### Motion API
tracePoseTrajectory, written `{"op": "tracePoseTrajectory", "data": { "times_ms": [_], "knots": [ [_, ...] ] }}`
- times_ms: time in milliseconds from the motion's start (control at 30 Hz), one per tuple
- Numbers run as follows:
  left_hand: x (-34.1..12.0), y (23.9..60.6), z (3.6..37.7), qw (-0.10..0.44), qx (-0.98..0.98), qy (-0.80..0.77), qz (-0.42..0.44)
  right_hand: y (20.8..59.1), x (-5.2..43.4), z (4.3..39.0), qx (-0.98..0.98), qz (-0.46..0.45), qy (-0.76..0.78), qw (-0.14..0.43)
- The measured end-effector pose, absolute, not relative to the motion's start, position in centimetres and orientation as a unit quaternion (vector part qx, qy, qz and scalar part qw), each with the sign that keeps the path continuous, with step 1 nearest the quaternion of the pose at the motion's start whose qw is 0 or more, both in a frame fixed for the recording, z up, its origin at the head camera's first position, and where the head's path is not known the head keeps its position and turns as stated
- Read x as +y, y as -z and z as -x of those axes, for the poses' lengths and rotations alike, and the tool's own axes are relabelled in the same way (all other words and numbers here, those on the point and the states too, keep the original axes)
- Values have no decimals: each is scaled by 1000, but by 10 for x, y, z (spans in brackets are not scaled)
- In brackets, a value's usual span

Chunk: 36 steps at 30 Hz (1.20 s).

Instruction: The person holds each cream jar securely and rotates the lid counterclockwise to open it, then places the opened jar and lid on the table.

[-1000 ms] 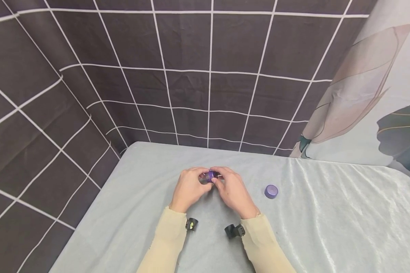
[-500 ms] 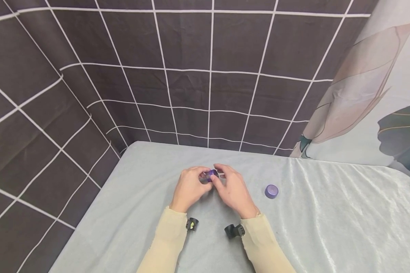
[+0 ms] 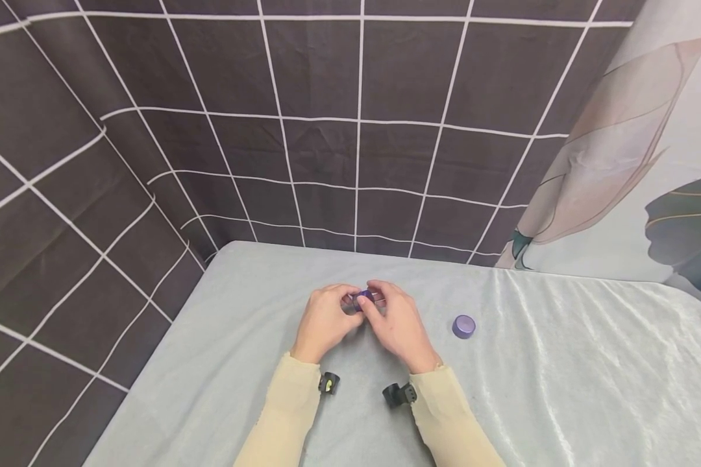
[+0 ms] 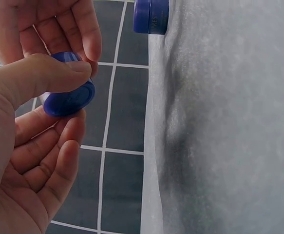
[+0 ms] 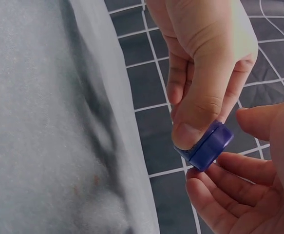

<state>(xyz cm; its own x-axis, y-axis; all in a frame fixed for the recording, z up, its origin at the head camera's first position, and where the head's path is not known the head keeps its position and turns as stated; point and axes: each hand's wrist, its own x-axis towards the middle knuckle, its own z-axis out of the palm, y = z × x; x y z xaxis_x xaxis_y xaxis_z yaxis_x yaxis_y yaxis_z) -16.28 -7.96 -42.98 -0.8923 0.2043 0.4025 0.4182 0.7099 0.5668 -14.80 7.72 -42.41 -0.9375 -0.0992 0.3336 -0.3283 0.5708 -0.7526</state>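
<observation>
A small purple lidded jar (image 3: 363,299) is held above the table between the two hands. My left hand (image 3: 327,318) pinches it, the thumb lying across its side in the left wrist view and the fingers beneath. Around the other end, the purple lid (image 5: 212,146), sits my right hand (image 3: 394,321) with loosely bent fingers. In the right wrist view its thumb stands apart from the lid, and its fingers are at the lid's lower edge; whether they touch is hard to tell. Part of the jar is hidden by the fingers.
A second purple jar (image 3: 464,327), with lettering on its side in the left wrist view, stands on the table right of the hands. Pale cloth covers the table (image 3: 561,363). Dark gridded fabric (image 3: 315,149) hangs behind and at the left; a leaf-print curtain (image 3: 613,155) hangs at the right.
The right fingers have loosened and lifted slightly off the lid, and the right thumb has shifted forward and left over the jar. The left hand keeps its hold; the second jar is unmoved.
</observation>
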Motion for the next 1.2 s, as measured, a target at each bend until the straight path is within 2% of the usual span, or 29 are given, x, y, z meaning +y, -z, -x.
{"op": "tracePoseTrajectory", "data": {
  "times_ms": [567, 867, 1200],
  "knots": [
    [-81, 426, 161, 158, -910, 344, 172, 427, 73, 148, -883, -102, -437, 138],
    [-79, 427, 161, 165, -902, 355, 180, 430, 74, 150, -881, -99, -433, 162],
    [-79, 429, 162, 170, -903, 349, 183, 430, 75, 149, -880, -94, -438, 157]
  ]
}}
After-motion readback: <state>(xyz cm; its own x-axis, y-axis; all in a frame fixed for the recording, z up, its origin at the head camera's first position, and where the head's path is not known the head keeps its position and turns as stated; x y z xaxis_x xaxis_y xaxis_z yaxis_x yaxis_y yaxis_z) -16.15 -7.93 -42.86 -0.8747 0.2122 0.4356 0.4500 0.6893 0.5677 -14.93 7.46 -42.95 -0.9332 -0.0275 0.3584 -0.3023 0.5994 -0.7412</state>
